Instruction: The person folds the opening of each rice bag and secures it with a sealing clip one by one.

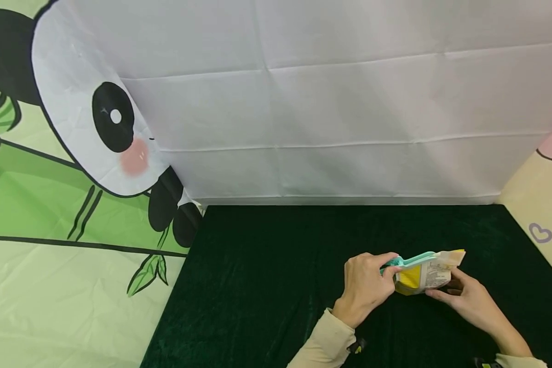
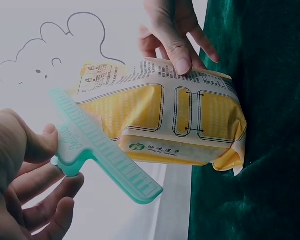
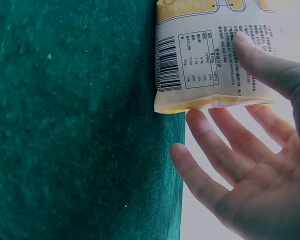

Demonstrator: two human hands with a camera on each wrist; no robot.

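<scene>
My left hand (image 1: 368,281) pinches the handle of a mint-green bag sealing clip (image 1: 416,260) between thumb and fingers. In the left wrist view the long bar of the clip (image 2: 115,155) crosses the end of a yellow and white printed food bag (image 2: 190,110). My right hand (image 1: 471,299) holds the bag from its other side. Seen from the right wrist, the thumb presses the printed face of the bag (image 3: 205,60), near a nutrition table and barcode, while fingertips meet its lower edge. The bag is tilted, held over the table.
A dark green velvet cloth (image 1: 257,286) covers the table under both hands. Behind it hangs a white fabric backdrop (image 1: 331,112), with a panda print (image 1: 69,117) on the left side and a cream panel (image 1: 538,204) on the right.
</scene>
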